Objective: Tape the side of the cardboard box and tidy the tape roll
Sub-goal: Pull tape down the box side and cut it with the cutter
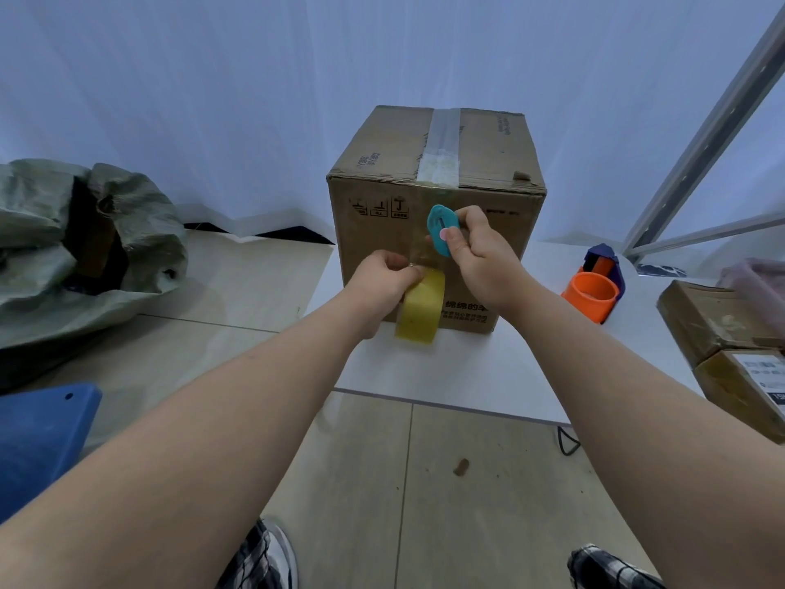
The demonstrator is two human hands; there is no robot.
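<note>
A brown cardboard box [475, 265] stands on the white table [458, 376], with clear tape along its top seam. My left hand [382, 286] grips a yellowish tape roll [420, 310] against the box's front face. A clear strip of tape runs from the roll up the face. My right hand [475, 257] holds a small teal cutter [441, 233], pressed near the stretched tape just above the roll.
An orange and purple tape dispenser [597, 286] sits on the table right of the box. Two smaller cardboard boxes [730, 354] lie at the far right. A grey-green sack [85, 248] slumps on the floor at left, and a blue stool [42, 440] stands near my left arm.
</note>
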